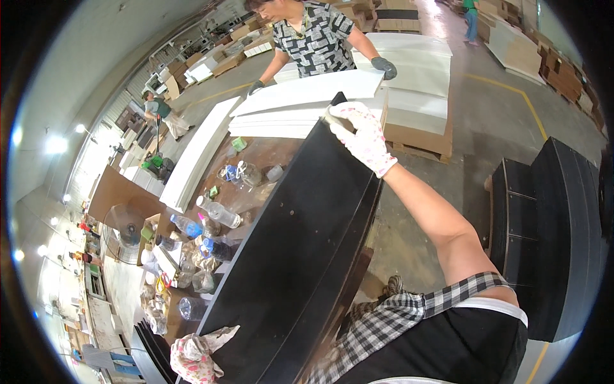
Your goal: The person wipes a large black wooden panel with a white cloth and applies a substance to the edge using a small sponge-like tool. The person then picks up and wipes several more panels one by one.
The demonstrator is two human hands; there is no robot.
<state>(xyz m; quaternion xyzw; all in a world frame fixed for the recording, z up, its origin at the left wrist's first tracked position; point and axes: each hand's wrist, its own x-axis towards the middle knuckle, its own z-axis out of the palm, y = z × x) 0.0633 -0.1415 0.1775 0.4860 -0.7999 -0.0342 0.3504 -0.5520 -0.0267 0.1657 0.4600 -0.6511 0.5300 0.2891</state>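
A long black panel (288, 217) lies slantwise in front of me across a brown work table (272, 150), its dark face up with a few pale specks on it. My right hand (361, 131), in a white glove with pink dots, grips the panel's far end, fingers curled over the edge. At the near left end is my left hand (192, 360), in a similar flowered glove. It is closed on a whitish cloth (225, 336) that rests against the panel; its fingertips are partly hidden.
Bottles, including a clear bottle (219, 212), and yellow scissors (164, 280) crowd the left side. Across the table a co-worker (313, 38) in dark gloves handles a white board (307, 93). Stacked black panels (550, 237) stand right; a fan (125, 227) stands left.
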